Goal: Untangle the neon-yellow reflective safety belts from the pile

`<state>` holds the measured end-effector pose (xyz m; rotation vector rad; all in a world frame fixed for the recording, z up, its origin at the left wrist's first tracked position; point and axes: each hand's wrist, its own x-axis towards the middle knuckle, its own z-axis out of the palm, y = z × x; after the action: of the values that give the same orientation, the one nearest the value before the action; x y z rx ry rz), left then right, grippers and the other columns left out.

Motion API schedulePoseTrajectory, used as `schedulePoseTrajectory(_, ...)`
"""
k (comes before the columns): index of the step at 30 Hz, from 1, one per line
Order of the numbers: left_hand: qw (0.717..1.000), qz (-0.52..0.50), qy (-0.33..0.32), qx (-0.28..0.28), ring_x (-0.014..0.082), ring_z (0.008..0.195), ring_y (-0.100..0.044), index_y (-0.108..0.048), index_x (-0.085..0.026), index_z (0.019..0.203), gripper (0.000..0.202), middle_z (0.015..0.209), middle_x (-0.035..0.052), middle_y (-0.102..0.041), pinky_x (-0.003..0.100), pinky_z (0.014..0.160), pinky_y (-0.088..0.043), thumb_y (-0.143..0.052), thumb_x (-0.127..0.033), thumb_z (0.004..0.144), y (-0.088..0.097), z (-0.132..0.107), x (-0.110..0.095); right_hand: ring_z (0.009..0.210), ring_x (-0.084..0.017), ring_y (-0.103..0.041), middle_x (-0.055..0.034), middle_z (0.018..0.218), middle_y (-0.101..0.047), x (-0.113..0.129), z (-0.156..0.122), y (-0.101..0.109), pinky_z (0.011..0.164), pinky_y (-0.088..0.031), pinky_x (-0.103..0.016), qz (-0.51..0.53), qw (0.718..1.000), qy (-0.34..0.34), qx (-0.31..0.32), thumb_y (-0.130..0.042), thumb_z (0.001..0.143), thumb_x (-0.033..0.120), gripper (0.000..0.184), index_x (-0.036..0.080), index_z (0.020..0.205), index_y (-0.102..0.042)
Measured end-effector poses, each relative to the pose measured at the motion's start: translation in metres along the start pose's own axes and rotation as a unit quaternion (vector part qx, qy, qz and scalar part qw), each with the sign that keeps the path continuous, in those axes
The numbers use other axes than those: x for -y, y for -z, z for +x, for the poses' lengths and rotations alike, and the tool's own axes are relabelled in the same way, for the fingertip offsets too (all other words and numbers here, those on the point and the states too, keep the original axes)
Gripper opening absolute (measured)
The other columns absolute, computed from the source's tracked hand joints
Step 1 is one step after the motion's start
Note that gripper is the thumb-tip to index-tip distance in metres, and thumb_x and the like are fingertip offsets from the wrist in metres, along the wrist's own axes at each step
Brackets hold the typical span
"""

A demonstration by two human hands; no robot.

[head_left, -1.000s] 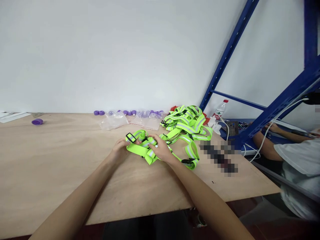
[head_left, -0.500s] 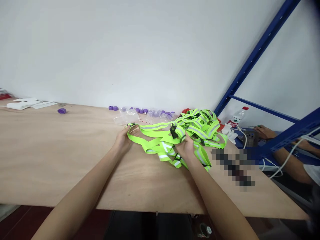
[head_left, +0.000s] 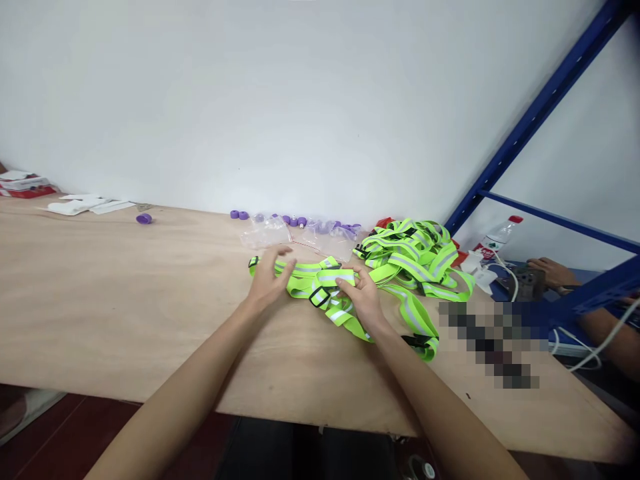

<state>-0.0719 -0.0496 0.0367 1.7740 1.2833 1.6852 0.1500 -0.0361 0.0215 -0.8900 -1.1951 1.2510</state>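
Note:
My right hand (head_left: 364,293) pinches a neon-yellow reflective strap (head_left: 334,277) with a silvery stripe, thumb on top. A black slide buckle (head_left: 320,297) hangs on the strap between my hands. My left hand (head_left: 273,277) is open, thumb and fingers apart, at the strap's left loop; whether it touches the webbing I cannot tell. The loop's left end carries another small black buckle (head_left: 254,262). Past my right wrist, more webbing lies on the table with a black clip (head_left: 417,341). Behind it is a tangled heap of similar straps (head_left: 420,257).
Clear plastic bags (head_left: 267,232) and several purple caps (head_left: 294,221) lie along the wall. A blue metal frame (head_left: 540,120) rises at the right, by a red-capped bottle (head_left: 500,237). Another person's hand (head_left: 550,272) is beyond it. A pixelated patch covers something on the table's right.
My left hand has let go of the loop's left end and moved right. My right hand has shifted its hold, and the straps are drawn closer together. The view has turned slightly left.

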Motion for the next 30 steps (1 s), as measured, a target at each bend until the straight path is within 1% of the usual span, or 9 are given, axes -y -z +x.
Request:
schedulePoseTrajectory(2, 0.995, 0.012, -0.006, 0.100, 0.0255, 0.098, -0.060, -0.067, -0.020, 0.098, 0.020, 0.101, 0.0080, -0.068, 0.035, 0.092, -0.043, -0.059, -0.036, 0.089, -0.009, -0.006, -0.011, 0.061, -0.014, -0.061, 0.0005, 0.078, -0.069, -0.004, 0.003, 0.002, 0.049, -0.051, -0.023, -0.023, 1.000, 0.015, -0.011, -0.083, 0.066, 0.035, 0.043, 0.022, 0.098, -0.058)
schedulePoseTrajectory(4, 0.987, 0.007, 0.008, 0.159, 0.0226, 0.087, -0.060, -0.067, -0.020, 0.092, 0.025, 0.091, 0.0059, -0.068, 0.033, 0.082, -0.044, -0.051, -0.039, 0.093, -0.019, -0.012, -0.015, 0.063, -0.015, -0.063, 0.0002, 0.080, -0.069, -0.007, 0.004, 0.002, 0.049, -0.053, -0.024, -0.016, 1.000, 0.021, -0.015, -0.082, 0.066, 0.037, 0.044, 0.022, 0.098, -0.056)
schedulePoseTrajectory(7, 0.985, -0.046, 0.062, 0.156, 0.0185, 0.074, -0.057, -0.062, -0.019, 0.079, 0.032, 0.076, 0.0028, -0.064, 0.029, 0.070, -0.045, -0.049, -0.044, 0.094, -0.029, -0.015, -0.008, 0.075, -0.019, -0.067, -0.0001, 0.086, -0.069, -0.009, 0.004, 0.001, 0.060, -0.060, -0.031, 0.020, 1.000, 0.012, -0.011, -0.083, 0.065, 0.038, 0.046, 0.024, 0.097, -0.053)
schedulePoseTrajectory(10, 0.968, -0.144, 0.144, 0.149, 0.0145, 0.060, -0.055, -0.056, -0.019, 0.074, 0.035, 0.063, -0.0006, -0.059, 0.026, 0.059, -0.044, -0.060, -0.051, 0.086, -0.033, -0.014, 0.004, 0.080, -0.020, -0.069, 0.0003, 0.089, -0.067, -0.010, 0.003, 0.000, 0.068, -0.062, -0.036, 0.052, 0.999, -0.013, 0.008, -0.082, 0.065, 0.038, 0.046, 0.025, 0.095, -0.051)
schedulePoseTrajectory(12, 0.950, -0.190, 0.184, 0.163, 0.0121, 0.052, -0.053, -0.055, -0.018, 0.075, 0.038, 0.060, -0.0024, -0.058, 0.024, 0.053, -0.043, -0.068, -0.053, 0.079, -0.035, -0.013, 0.011, 0.081, -0.019, -0.069, 0.0008, 0.091, -0.066, -0.009, 0.002, 0.000, 0.068, -0.062, -0.034, 0.068, 0.997, -0.025, 0.018, -0.082, 0.066, 0.037, 0.044, 0.025, 0.096, -0.052)
schedulePoseTrajectory(17, 0.941, -0.202, 0.185, 0.197, 0.0119, 0.056, -0.055, -0.062, -0.015, 0.082, 0.040, 0.068, 0.0000, -0.061, 0.024, 0.054, -0.043, -0.074, -0.053, 0.075, -0.037, -0.013, 0.014, 0.076, -0.015, -0.067, 0.0013, 0.093, -0.065, -0.011, 0.002, -0.003, 0.066, -0.060, -0.029, 0.089, 0.994, -0.037, 0.047, -0.081, 0.063, 0.032, 0.040, 0.025, 0.093, -0.055)
schedulePoseTrajectory(21, 0.957, -0.187, 0.159, 0.157, 0.0132, 0.064, -0.056, -0.062, -0.016, 0.080, 0.038, 0.072, 0.0006, -0.061, 0.024, 0.058, -0.044, -0.071, -0.052, 0.079, -0.034, -0.013, 0.011, 0.076, -0.017, -0.067, 0.0018, 0.086, -0.066, -0.012, 0.006, 0.001, 0.069, -0.061, -0.034, 0.081, 0.995, -0.031, 0.050, -0.080, 0.060, 0.030, 0.038, 0.024, 0.089, -0.056)
schedulePoseTrajectory(26, 0.979, -0.150, 0.133, 0.038, 0.0131, 0.062, -0.054, -0.060, -0.020, 0.093, 0.034, 0.070, -0.0021, -0.059, 0.023, 0.055, -0.042, -0.062, -0.053, 0.087, -0.023, -0.006, 0.008, 0.075, -0.017, -0.068, -0.0018, 0.085, -0.070, -0.006, 0.007, 0.009, 0.071, -0.058, -0.033, 0.000, 0.999, -0.014, 0.050, -0.074, 0.072, 0.036, 0.024, 0.022, 0.083, -0.058)
schedulePoseTrajectory(30, 0.972, -0.173, 0.156, 0.000, 0.0130, 0.059, -0.055, -0.056, -0.023, 0.103, 0.035, 0.076, -0.0016, -0.063, 0.025, 0.055, -0.043, -0.061, -0.053, 0.086, -0.017, -0.002, 0.007, 0.073, -0.016, -0.067, -0.0030, 0.084, -0.071, -0.004, 0.005, 0.010, 0.071, -0.054, -0.032, -0.064, 0.995, 0.009, 0.079, -0.073, 0.075, 0.043, 0.027, 0.021, 0.084, -0.062)
